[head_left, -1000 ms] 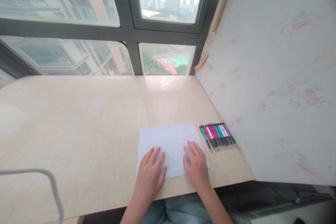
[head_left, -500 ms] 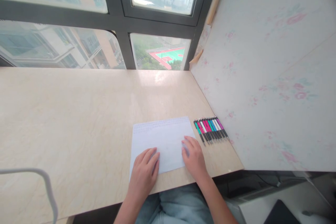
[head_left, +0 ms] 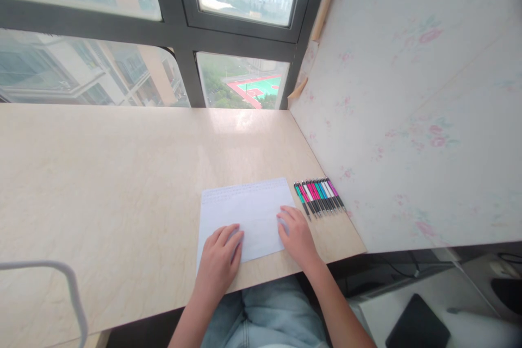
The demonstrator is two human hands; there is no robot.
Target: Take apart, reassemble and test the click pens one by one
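A white sheet of paper [head_left: 244,212] lies flat on the table in front of me, with rows of small writing along its far edge. My left hand [head_left: 220,253] rests on the sheet's near left part, palm down, fingers loosely curved and holding nothing. On the paper's right edge lies my right hand [head_left: 297,236], also palm down with slightly bent fingers and nothing in it. Just beyond that hand, to the right, a row of several pens [head_left: 320,197] in green, pink, white, blue and purple lies side by side with black grips toward me.
The pale marbled table [head_left: 101,185] runs to the window frame [head_left: 240,38] at the back. A floral-papered wall [head_left: 391,109] bounds it on the right. A grey curved tube [head_left: 73,288] stands at the lower left. A dark flat object [head_left: 418,323] lies below at the lower right.
The view has shifted a little, so everything sits slightly further left. Both hands stay in the same place on the paper, and the pens lie as before.
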